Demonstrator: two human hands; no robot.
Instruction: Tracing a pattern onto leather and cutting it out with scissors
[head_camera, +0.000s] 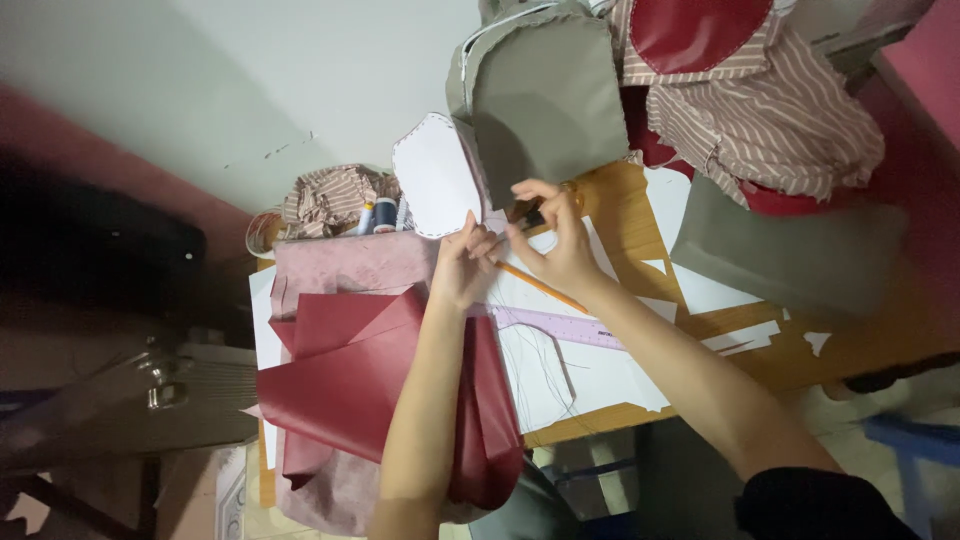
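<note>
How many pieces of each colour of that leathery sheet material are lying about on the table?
Dark red folded sheets: 1 heap; separate sheets cannot be told
Dark red stitched oval: 1
Grey pieces: 2, the stitched panel and the flat sheet
White stitched panel: 1
Total: 5, taking the heap as one

No packages, labels, signs or screens are showing anywhere on the worktable or around it in this view.
</note>
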